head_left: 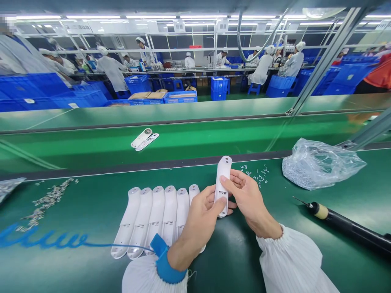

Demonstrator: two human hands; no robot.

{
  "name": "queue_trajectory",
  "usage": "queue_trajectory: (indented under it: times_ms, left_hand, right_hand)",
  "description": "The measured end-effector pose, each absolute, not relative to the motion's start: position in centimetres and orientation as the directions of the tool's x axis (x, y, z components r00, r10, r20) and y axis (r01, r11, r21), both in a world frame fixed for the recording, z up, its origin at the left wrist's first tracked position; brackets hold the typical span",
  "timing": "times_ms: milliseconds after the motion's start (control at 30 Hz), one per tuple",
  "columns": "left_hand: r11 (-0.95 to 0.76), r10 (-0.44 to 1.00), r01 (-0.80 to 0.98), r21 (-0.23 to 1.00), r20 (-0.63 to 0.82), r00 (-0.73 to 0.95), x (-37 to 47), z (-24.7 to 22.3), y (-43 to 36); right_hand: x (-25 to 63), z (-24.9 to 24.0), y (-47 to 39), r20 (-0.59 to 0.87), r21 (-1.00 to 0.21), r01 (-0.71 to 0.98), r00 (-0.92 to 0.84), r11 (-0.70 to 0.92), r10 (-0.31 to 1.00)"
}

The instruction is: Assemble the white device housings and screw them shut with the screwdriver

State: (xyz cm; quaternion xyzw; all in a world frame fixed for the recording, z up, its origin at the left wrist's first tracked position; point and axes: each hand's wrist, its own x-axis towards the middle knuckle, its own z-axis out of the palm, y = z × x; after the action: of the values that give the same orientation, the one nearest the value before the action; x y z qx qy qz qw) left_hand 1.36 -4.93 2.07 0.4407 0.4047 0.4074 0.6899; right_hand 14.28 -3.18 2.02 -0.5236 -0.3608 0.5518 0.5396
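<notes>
Left hand (pixel 202 211) and right hand (pixel 247 193) are gripping a white casing (pixel 222 193) right of centre; a blue cord (pixel 105 245) is crossing the casing row (pixel 156 205), lower centre, possibly risking a snag, any sharp left-hand pull dragging those pieces askew

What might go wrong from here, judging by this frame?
The blue cord passes over the row of white casings to the wrist strap, so pulling the left hand away could drag some askew. The tiny loose pieces lie just beyond the right hand, and a stray brush might scatter them. The held casing might slip if either hand's grip loosens.
</notes>
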Motion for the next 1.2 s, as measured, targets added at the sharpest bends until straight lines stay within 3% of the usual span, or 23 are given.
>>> queue_trajectory:
  times_ms: [400, 733, 900, 967, 1067, 1200]
  left_hand:
    - [0.397, 0.894, -0.244, 0.885, -0.313, 0.322, 1.3, 2.2, -4.4]
    - [0.379, 0.883, -0.249, 0.891, -0.267, 0.386, 1.1, 2.5, -4.6]
    - [0.486, 0.821, -0.403, 0.776, -0.246, 0.515, 0.4, 2.7, -4.2]
    - [0.435, 0.838, -0.326, 0.84, -0.244, 0.489, 0.1, 2.7, -4.0]
    - [0.222, 0.932, -0.024, 0.975, -0.205, 0.3, -0.1, 2.8, -4.2]
    - [-0.024, 0.994, 0.356, 0.934, -0.016, 0.108, 0.2, 2.8, -4.9]
  right_hand:
    - [14.0, 2.0, -3.4, -0.154, -0.973, -0.2, 0.183, -0.116, 0.971]
    - [14.6, 2.3, -3.4, -0.193, -0.952, -0.274, 0.176, -0.14, 0.965]
    - [14.8, 2.2, -3.6, -0.138, -0.887, -0.399, -0.25, -0.232, 0.958]
    - [14.6, 2.1, -3.7, -0.098, -0.877, -0.428, -0.286, -0.218, 0.953]
    - [14.2, 1.7, -3.6, -0.086, -0.855, -0.497, -0.153, -0.152, 0.984]
    - [13.8, 0.9, -3.1, -0.142, -0.787, -0.589, -0.118, -0.184, 0.983]
